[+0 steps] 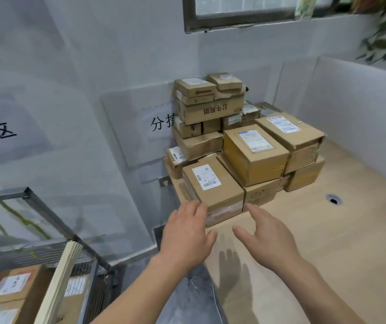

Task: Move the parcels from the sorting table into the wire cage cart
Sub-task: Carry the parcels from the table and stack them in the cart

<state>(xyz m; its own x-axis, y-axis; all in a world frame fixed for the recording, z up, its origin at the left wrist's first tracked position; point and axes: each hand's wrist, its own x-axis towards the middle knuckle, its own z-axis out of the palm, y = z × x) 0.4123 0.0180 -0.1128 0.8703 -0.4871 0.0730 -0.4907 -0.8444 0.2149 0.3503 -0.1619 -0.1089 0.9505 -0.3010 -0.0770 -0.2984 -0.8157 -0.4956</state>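
My left hand (188, 232) and right hand (265, 237) hover spread and empty above the sorting table (341, 242); the nearest parcel (213, 183) sits just beyond my fingertips, fronting the far-left stack.

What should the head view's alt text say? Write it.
Two open hands, left and right, reach toward the nearest parcel in a stack of cardboard boxes on the sorting table; a wire cage cart holding parcels stands lower left.
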